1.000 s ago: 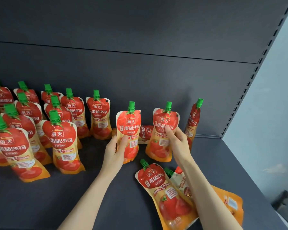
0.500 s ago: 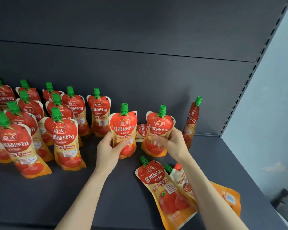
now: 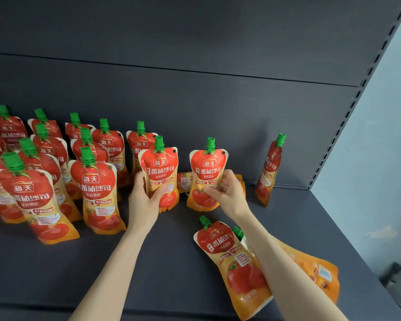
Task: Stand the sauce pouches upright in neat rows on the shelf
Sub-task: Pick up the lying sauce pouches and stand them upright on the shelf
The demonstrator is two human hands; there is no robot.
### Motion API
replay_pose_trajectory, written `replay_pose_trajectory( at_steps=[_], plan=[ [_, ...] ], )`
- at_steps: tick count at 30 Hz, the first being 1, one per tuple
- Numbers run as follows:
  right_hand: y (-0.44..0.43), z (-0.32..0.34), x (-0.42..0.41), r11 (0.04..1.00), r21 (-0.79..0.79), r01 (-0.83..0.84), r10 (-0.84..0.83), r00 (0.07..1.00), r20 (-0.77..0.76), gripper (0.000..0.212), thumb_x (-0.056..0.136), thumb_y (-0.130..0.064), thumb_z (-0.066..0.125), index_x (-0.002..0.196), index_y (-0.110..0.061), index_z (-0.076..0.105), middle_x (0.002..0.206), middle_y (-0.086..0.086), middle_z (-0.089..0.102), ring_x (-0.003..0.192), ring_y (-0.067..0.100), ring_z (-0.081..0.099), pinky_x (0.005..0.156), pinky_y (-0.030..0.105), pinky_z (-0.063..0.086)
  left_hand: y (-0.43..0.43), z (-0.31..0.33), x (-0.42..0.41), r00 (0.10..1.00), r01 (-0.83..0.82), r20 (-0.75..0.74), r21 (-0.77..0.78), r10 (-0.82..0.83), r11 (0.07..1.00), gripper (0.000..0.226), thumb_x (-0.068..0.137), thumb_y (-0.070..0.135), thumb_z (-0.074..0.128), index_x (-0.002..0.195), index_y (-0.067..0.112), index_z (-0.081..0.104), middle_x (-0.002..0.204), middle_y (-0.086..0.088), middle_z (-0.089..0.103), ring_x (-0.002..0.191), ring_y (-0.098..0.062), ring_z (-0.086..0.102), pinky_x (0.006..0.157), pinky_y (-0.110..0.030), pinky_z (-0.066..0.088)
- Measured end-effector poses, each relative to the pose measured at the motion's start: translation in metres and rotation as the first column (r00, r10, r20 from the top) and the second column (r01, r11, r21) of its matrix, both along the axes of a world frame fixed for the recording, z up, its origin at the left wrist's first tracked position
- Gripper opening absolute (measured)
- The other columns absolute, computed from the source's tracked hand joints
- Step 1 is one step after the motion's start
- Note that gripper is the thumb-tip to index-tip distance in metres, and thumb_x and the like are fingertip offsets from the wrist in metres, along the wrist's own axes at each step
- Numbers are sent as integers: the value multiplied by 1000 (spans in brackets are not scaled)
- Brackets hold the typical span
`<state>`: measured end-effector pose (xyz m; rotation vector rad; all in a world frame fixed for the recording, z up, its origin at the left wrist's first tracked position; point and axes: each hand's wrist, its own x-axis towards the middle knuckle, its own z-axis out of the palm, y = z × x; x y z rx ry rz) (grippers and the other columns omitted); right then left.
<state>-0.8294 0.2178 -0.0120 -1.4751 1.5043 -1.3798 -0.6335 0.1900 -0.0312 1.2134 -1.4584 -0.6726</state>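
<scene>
As the head view shows it: left grip (image 3: pixel 146 200) curled round first pouch (image 3: pixel 160 170), upright, its base on or just above shelf (image 3: pixel 171 274), hard to tell. Right grip (image 3: pixel 227 193) pinches second pouch (image 3: pixel 207 172), upright, just right of the left grip. Standing rows (image 3: pixel 95 188) left of left grip; flat pouches (image 3: pixel 229 258) lie under right forearm.

Dark back panel (image 3: pixel 195 107), slotted upright (image 3: pixel 350 112), seemingly pale-blue wall (image 3: pixel 380 163) beside.

The right forearm (image 3: pixel 276 262) covers much of the lying pouches (image 3: pixel 227 249).
</scene>
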Motion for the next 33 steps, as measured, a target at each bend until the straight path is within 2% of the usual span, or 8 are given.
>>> replay_pose_trajectory(
  at_steps=[4, 6, 10, 16, 22, 27, 30, 33],
  plan=[
    [-7, -3, 11, 1000, -19, 7, -8, 998, -55, 34, 85, -17, 67, 111, -17, 45, 122, 3, 60, 111, 17, 59, 91, 31, 53, -6, -3, 7, 999, -7, -41, 14, 8, 1000, 59, 87, 20, 63, 137, 19, 31, 133, -3, 51, 122, -19, 50, 97, -41, 46],
    [-9, -4, 15, 1000, -20, 11, -12, 996, -83, 35, 85, -17, 66, 113, -14, 45, 123, 3, 60, 112, 17, 59, 90, 30, 52, -9, -4, 10, 998, 8, -56, 31, -7, 999, 61, 88, 21, 61, 139, 23, 28, 136, -1, 49, 125, -18, 47, 100, -43, 45],
    [-11, -4, 21, 1000, -11, 7, -8, 993, -114, 38, 87, -20, 64, 118, -12, 43, 126, 2, 57, 114, 16, 57, 83, 19, 49, -9, -7, 10, 997, 34, -78, 60, -29, 998, 64, 90, 23, 59, 143, 29, 23, 142, 2, 43, 130, -16, 41, 104, -43, 41],
    [-6, -9, 24, 1000, 0, 6, -6, 991, -134, 31, 92, -24, 57, 116, -17, 40, 122, -3, 55, 108, 8, 53, 76, 11, 46, -7, -14, 10, 995, -17, -97, 92, 26, 996, 69, 83, 23, 68, 138, 23, 28, 135, -2, 49, 124, -19, 48, 101, -43, 44],
    [-9, -9, 29, 999, 22, 40, -33, 972, -232, 40, 92, -31, 56, 124, -15, 38, 127, 1, 56, 114, 15, 55, 87, 27, 51, -8, -14, 13, 996, -19, -90, 60, 24, 998, 61, 86, 24, 64, 138, 26, 33, 135, 0, 49, 125, -17, 46, 103, -42, 42],
    [-10, -8, 30, 997, 50, 52, -36, 961, -276, 40, 91, -35, 57, 122, -16, 40, 127, 0, 57, 113, 17, 57, 86, 28, 53, -7, -15, 12, 999, -50, -19, 70, 51, 996, 64, 89, 28, 59, 144, 24, 25, 142, -2, 43, 131, -20, 41, 106, -46, 39],
    [-9, -8, 25, 995, 84, 57, -29, 953, -303, 40, 90, -36, 57, 121, -15, 42, 126, 2, 58, 109, 16, 59, 80, 25, 52, -2, -17, 5, 987, -133, 98, 64, 126, 989, 65, 92, 27, 54, 146, 17, 20, 144, -7, 39, 133, -25, 38, 105, -42, 36],
    [-3, -5, 18, 991, 95, 98, -66, 954, -293, 53, 89, -41, 58, 131, -15, 39, 130, 3, 55, 112, 18, 58, 80, 25, 52, 8, -18, -2, 961, -215, 197, 90, 194, 973, 69, 93, 27, 52, 148, 9, 15, 147, -13, 33, 135, -29, 34, 105, -42, 35]
  ],
)
